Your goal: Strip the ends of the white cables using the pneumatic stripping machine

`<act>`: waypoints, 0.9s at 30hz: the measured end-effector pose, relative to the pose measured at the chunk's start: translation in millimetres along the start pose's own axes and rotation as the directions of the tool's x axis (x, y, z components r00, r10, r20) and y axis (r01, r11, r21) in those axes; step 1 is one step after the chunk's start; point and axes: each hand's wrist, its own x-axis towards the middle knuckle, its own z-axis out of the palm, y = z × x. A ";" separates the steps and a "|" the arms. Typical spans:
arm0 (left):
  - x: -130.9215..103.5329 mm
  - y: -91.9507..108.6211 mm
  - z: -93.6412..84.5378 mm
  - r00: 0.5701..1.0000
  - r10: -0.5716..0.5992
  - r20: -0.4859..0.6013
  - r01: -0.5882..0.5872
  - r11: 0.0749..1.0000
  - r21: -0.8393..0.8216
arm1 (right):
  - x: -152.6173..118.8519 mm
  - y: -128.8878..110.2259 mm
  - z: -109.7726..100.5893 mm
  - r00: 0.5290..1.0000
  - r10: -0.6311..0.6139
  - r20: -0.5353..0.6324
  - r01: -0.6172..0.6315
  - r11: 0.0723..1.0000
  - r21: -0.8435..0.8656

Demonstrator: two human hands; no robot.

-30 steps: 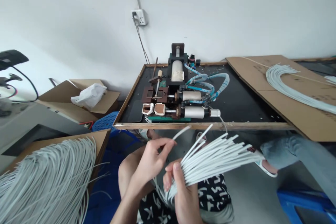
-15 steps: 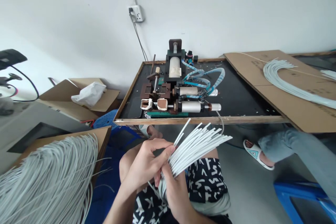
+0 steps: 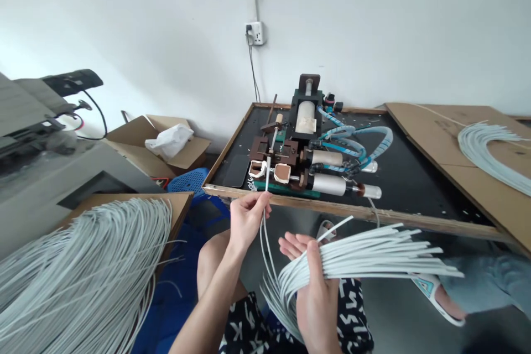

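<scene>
Pinched in my left hand (image 3: 249, 218) is a grey-white cable (image 3: 267, 180), its end pointing up between the two jaws of a pneumatic machine (image 3: 307, 116) at the table's front edge. Whether two cables or one pass through that pinch I cannot tell. My right hand (image 3: 317, 287) holds a thick bundle of the same cables (image 3: 369, 254), thumb across the top, fingers partly uncurled beneath. The bundle's cut ends fan out to the right, and its lower lengths curve down over my lap. The machine's jaws have pale padding, with two silver cylinders to their right.
A large heap of grey cables (image 3: 112, 265) lies at left on cardboard, near a blue stool (image 3: 188, 182). Behind stands an open carton (image 3: 136, 141) with a white bag. More cables (image 3: 481, 146) rest on cardboard (image 3: 418, 121) at right. Another person's leg (image 3: 477, 282) is at lower right.
My left hand has left the bundle and moved up to the machine with a cable. My right hand, with the bundle, has shifted right. The view has turned left.
</scene>
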 end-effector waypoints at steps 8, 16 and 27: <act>9.2 -7.1 7.4 0.998 0.000 -0.064 0.000 1.000 0.001 | -2.2 -6.0 9.1 0.999 -0.014 -0.043 0.013 0.999 -0.029; 14.5 -9.2 5.6 0.994 -0.035 -0.103 0.028 0.998 -0.063 | 3.8 2.4 8.6 0.999 0.004 -0.034 -0.005 1.000 -0.023; 18.2 -20.9 0.2 0.997 -0.019 -0.079 0.015 0.999 -0.052 | 4.2 1.3 7.5 0.999 -0.029 -0.032 0.030 0.999 0.019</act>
